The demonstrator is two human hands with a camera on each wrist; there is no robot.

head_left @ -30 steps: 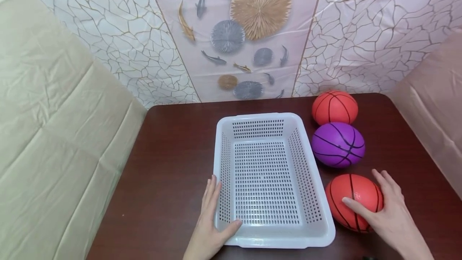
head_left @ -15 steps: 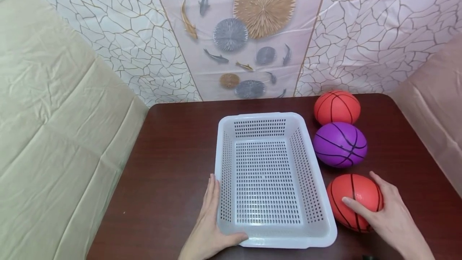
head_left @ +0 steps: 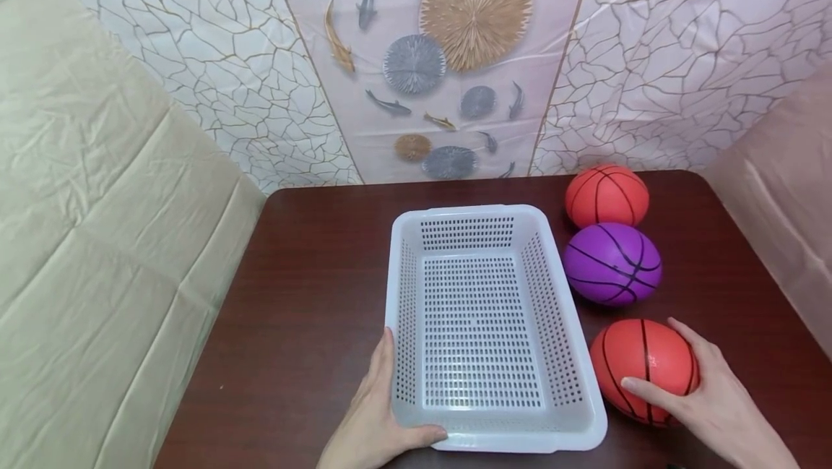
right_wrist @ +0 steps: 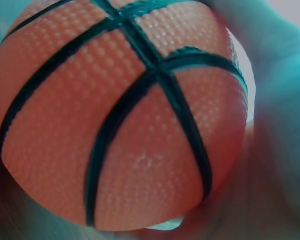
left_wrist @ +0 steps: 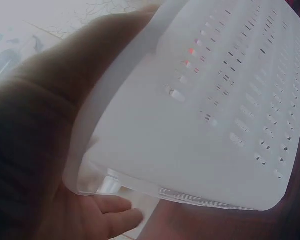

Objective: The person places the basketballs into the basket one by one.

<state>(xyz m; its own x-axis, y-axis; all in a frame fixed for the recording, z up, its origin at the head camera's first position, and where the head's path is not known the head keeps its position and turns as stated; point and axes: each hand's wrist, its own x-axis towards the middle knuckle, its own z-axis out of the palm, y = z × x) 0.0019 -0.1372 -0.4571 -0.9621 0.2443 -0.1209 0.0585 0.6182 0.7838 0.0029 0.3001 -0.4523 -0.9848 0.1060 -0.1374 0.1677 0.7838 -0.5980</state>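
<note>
Both hands are engaged at the bottom of the frame. Right hand (head_left: 708,389), lower right: grips a red rubber-like ball with black basketball seams (head_left: 650,353), thumb laid across the top and fingers round the right side. Left hand (head_left: 367,411), lower centre: holds the near left corner of a white rectangular perforated plastic basket (head_left: 500,441), thumb along the near rim, fingers against the outer left wall.

The held ball lies at lower right, just beside the basket's right rim; whether it touches the rim, or has left the table, cannot be told. It has just shifted slightly toward the lower right, together with the right hand — a sign, one may judge, that the hold is now firm and the ball under control.

Compared with the earlier frame, the ball's long seam stands further right and the gap to its neighbour is wider; the basket keeps its place.

Above the held ball sits a purple ball with black seams (head_left: 613,264); beyond it, a second red black-seamed ball (head_left: 607,198). All stand on a dark reddish-brown table (head_left: 312,295) — backed by a patterned pale cloth (head_left: 416,122) across the upper frame.
</note>
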